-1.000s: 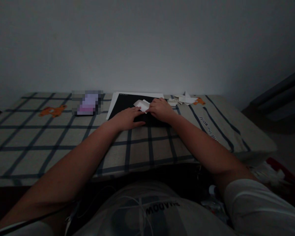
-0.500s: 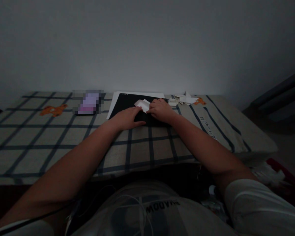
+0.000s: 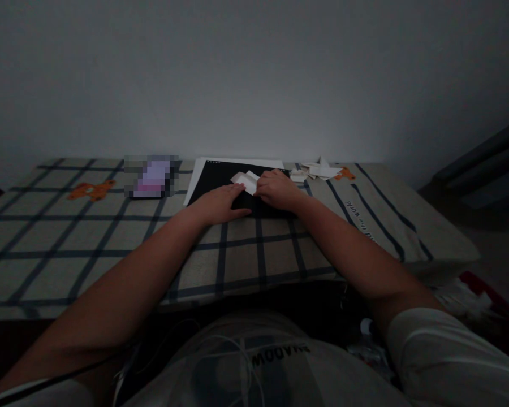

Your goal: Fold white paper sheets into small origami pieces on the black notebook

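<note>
Dim light fell on a plain grey wall behind a bench (image 3: 110,249) covered with a checked cloth printed with small orange bears. Near the far edge, roughly at its middle, lay a black sheet (image 3: 214,178) on top of a white one. On the black sheet sat a small folded white paper (image 3: 246,181), between the two hands and just beyond their fingertips. The left hand (image 3: 218,204) lay flat, palm down, on the near part of the black sheet, fingers stretched toward the paper and close to its near-left edge; whether they touched it could not be told. The right hand (image 3: 277,189) was curled at the paper's right side, its fingers against the paper's edge, though a firm pinch could not be made out. Farther right along the far edge lay a small heap of other folded white pieces (image 3: 318,170). A blurred purple object (image 3: 151,176) rested left of the black sheet.
</note>
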Action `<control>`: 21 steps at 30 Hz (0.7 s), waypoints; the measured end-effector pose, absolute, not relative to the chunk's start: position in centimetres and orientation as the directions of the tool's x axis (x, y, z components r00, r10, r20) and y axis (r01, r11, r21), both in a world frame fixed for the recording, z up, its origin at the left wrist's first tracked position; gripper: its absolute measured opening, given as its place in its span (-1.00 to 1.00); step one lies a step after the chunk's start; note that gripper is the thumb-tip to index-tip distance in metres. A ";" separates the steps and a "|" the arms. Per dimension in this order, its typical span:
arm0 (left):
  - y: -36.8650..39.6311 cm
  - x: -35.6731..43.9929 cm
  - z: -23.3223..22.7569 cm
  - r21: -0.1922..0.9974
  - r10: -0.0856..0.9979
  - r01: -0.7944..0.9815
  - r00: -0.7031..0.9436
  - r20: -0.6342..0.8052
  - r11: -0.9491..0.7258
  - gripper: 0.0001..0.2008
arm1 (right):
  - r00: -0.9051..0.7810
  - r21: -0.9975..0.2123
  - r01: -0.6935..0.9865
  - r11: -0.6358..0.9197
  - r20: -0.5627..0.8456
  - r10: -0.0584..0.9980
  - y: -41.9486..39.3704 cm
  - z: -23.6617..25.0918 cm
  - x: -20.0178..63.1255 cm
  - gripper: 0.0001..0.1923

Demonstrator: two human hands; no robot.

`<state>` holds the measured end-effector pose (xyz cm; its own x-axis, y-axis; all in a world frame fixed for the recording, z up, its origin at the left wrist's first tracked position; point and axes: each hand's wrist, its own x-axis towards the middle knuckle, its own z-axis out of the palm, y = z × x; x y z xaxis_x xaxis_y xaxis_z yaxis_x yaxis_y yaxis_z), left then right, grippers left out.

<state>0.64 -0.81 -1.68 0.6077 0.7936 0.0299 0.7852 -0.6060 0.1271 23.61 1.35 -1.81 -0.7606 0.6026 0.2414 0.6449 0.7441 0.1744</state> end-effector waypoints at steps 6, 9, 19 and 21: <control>0.1 -0.1 -1.8 0.221 0.769 0.745 0.639 0.039 -0.630 -0.24 | -0.757 0.168 0.651 0.740 0.217 0.617 1.4 -1.6 23.7 -0.72; 0.3 -0.5 -1.8 0.253 0.782 0.752 0.622 0.035 -0.609 -0.22 | -0.757 0.161 0.651 0.741 0.209 0.620 1.4 -1.6 23.7 -0.71; 0.2 -0.4 -2.5 0.177 0.744 0.725 0.662 0.087 -0.666 -0.26 | -0.761 0.127 0.644 0.754 0.205 0.615 1.5 -1.6 23.8 -0.68; 0.0 -0.2 -2.6 0.155 0.752 0.737 0.654 0.085 -0.658 -0.26 | -0.762 0.118 0.641 0.758 0.208 0.613 1.5 -1.5 23.9 -0.69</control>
